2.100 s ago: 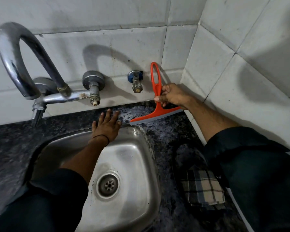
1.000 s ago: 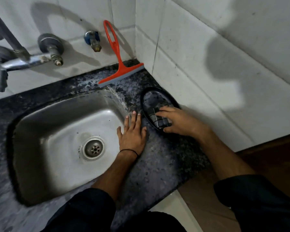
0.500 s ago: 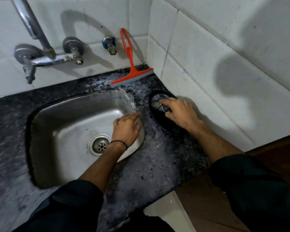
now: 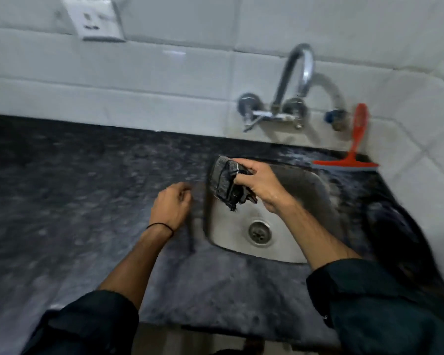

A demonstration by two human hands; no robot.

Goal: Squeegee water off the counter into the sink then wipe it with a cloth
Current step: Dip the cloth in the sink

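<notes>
My right hand (image 4: 260, 185) grips a dark checked cloth (image 4: 224, 181), bunched up and held above the left side of the steel sink (image 4: 305, 190). My left hand (image 4: 171, 206) hovers over the dark speckled counter (image 4: 87, 201) just left of the sink, its fingers loosely curled with nothing in them. The red squeegee (image 4: 349, 160) leans against the tiled wall at the back right corner, its blade resting on the counter behind the sink. The picture is motion-blurred.
A chrome wall tap (image 4: 290, 98) arches over the back of the sink, with a small blue valve (image 4: 335, 119) to its right. A white wall socket (image 4: 95, 20) sits top left. White tiled walls close off the back and right. The counter's front edge (image 4: 215, 326) is near me.
The squeegee was set against the back wall. My right hand took the cloth from the dark dish right of the sink and carried it left over the basin. My left hand moved onto the counter; the view swung left.
</notes>
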